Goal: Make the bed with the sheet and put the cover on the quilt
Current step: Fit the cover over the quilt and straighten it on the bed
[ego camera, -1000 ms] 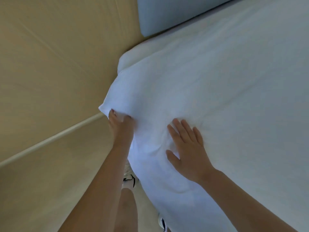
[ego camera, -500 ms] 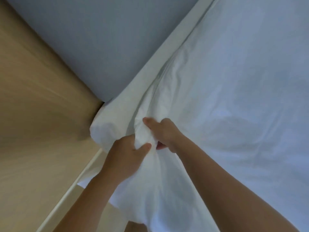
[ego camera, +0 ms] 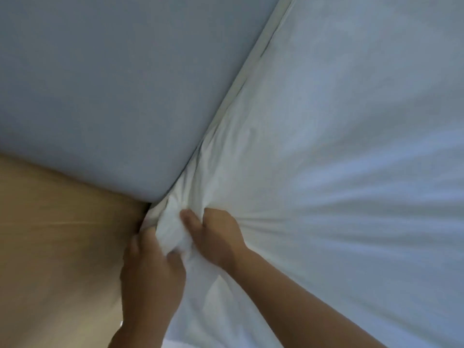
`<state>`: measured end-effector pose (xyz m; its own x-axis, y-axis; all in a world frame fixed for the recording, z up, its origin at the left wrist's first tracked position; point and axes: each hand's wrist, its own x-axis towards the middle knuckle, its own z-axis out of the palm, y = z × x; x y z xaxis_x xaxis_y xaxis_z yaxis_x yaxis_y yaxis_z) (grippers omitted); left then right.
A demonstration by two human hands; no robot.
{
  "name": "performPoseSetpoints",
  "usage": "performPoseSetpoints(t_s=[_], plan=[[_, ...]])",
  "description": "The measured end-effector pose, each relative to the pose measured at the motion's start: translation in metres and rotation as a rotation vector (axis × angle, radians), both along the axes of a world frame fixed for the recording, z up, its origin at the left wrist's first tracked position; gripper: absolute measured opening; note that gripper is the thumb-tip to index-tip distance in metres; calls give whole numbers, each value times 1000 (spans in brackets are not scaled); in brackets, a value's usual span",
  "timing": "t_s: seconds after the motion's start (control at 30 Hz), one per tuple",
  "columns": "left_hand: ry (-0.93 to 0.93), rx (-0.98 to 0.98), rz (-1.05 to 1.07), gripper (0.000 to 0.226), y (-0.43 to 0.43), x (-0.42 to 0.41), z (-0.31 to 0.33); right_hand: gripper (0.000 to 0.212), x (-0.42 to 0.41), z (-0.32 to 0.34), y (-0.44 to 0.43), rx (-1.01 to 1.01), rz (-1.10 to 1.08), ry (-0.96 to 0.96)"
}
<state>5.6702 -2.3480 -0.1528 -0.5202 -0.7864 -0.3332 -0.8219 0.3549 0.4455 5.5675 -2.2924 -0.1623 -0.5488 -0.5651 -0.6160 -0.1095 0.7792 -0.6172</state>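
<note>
Sheet (ego camera: 339, 172), white, fills the right and lower part of the head view, spread over the bed. Creases fan out across it from one gathered corner near the middle of the picture. That corner sits right where a grey-blue padded headboard (ego camera: 100, 84) meets a beige surface (ego camera: 50, 234) on the left. Whether that beige area is wall or floor cannot be told.

Both hands hold the bunched corner. The left hand (ego camera: 150, 275) comes up from the bottom edge with its fingers curled round the wad of cloth. Its fingertips are buried in the folds and its outline is smeared by blur. The right hand (ego camera: 216, 237) lies just beside it, knuckles upward, thumb pressed into the same wad. Its other fingers are tucked under the fabric and hidden. The two hands are almost touching, with only the lump of sheet between them.

A thin cream strip (ego camera: 251, 71) runs along the seam between headboard and sheet, up toward the top edge. It may be the mattress edge or a fold of the sheet; the view does not settle it. The bed's corner itself is hidden beneath cloth and hands. Both forearms are cut off by the lower frame edge, and the sheet runs out of view to the right.
</note>
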Motion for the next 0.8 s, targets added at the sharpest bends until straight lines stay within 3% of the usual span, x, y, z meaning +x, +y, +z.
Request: performPoseSetpoints(t_s=[0.07, 0.13, 0.23, 0.37, 0.47, 0.53, 0.6, 0.7, 0.8], plan=[[180, -109, -72, 45, 8, -24, 2, 45, -9, 7, 11, -123, 8, -126], [318, -174, -246, 47, 18, -57, 11, 31, -30, 18, 35, -252, -121, -202], [313, -162, -508, 49, 24, -122, 19, 5, -88, 27, 80, -280, -293, 154], [43, -217, -687, 56, 22, -227, 16, 39, -184, 31, 123, -109, -290, 518], [-12, -303, -781, 60, 29, -298, 13, 64, -246, 23, 136, 71, -158, 629], [-37, -346, -834, 60, 33, -341, 9, 69, -279, 16, 140, 156, -104, 641], [-108, -315, -759, 65, 22, -370, -9, 71, -304, 9, 144, 191, -79, 650], [-261, -177, -394, 73, -2, -367, -38, 82, -328, 3, 147, 207, 20, 650], [-170, -316, -444, 66, 2, -377, -45, 92, -352, -8, 153, 194, 80, 654]])
